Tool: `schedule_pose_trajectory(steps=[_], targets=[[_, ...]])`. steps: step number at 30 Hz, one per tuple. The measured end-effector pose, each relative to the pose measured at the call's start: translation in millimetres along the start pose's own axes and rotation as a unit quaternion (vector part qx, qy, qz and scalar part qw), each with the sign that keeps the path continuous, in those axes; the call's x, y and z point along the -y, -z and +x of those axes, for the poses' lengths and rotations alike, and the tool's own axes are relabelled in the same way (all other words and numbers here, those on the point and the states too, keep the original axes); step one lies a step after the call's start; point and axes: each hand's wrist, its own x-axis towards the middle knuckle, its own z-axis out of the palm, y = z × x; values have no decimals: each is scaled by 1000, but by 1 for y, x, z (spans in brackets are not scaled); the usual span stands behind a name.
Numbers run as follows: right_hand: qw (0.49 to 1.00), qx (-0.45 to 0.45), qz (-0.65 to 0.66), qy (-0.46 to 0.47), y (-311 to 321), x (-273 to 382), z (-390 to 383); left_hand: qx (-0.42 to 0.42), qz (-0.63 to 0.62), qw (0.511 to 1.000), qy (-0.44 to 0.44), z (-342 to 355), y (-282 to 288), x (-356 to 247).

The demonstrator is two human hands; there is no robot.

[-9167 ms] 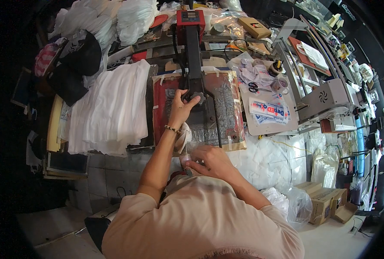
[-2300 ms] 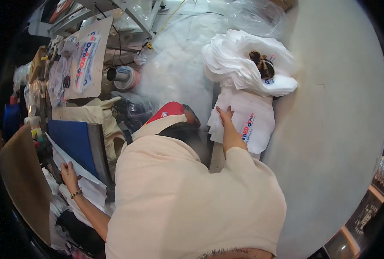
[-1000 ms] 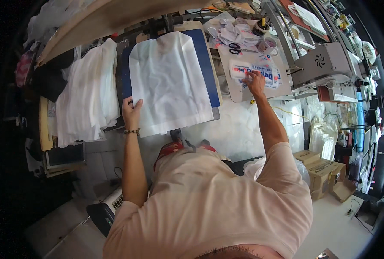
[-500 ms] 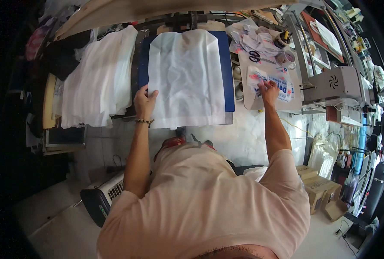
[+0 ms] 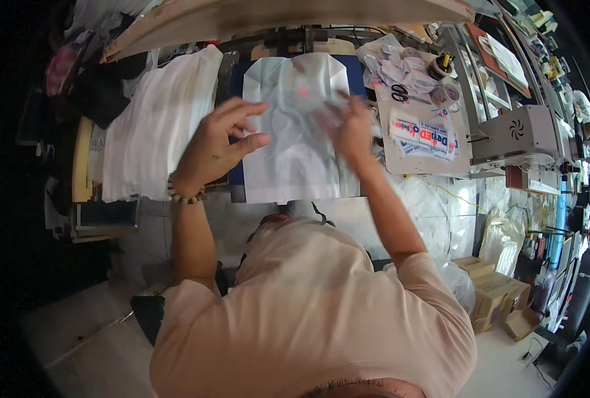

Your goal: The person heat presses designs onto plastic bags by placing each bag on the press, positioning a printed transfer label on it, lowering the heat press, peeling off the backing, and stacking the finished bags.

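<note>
A white fabric bag (image 5: 291,156) lies flat on a blue board (image 5: 237,93), its far corners folded in. My left hand (image 5: 225,136) hovers above the bag's left edge, open, with fingers and thumb apart and nothing in them. Over the bag's right side is my right hand (image 5: 356,136), smeared by motion. It appears to pinch a thin, clear printed sheet (image 5: 325,119), whose blurred reddish marks show over the bag. More printed sheets (image 5: 427,136) with blue and red lettering lie on the light board (image 5: 401,162) to the right.
A stack of white fabric (image 5: 155,126) lies at the left. Black-handled scissors (image 5: 401,93), a tape roll (image 5: 446,95) and crumpled film scraps (image 5: 407,69) are at the right. A grey machine housing (image 5: 517,136) stands beyond them. A beige padded edge (image 5: 288,23) spans the far side.
My right hand has moved left from the printed sheets to over the bag, apparently with one sheet. My left hand has let go of the bag's edge and lifted.
</note>
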Motion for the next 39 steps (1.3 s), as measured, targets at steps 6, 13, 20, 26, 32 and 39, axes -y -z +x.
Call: schedule_pose_trajectory(steps=[6, 13, 20, 26, 32, 39], targets=[[989, 147, -25, -12, -43, 35, -43, -21, 186, 942, -280, 57, 69, -110], [974, 217, -59, -4, -44, 22, -65, -75, 354, 870, -336, 88, 138, -165], [975, 217, -28, 39, -48, 13, -61, -48, 397, 864, -307, 112, 152, -160], [977, 211, -12, 38, -47, 13, -57, -39, 411, 863, -290, 105, 157, -160], [979, 196, -9, 55, -47, 10, -61, -43, 431, 852, -293, 93, 160, -174], [979, 200, -2, 42, -48, 7, -63, -54, 455, 834, -308, 74, 158, -210]])
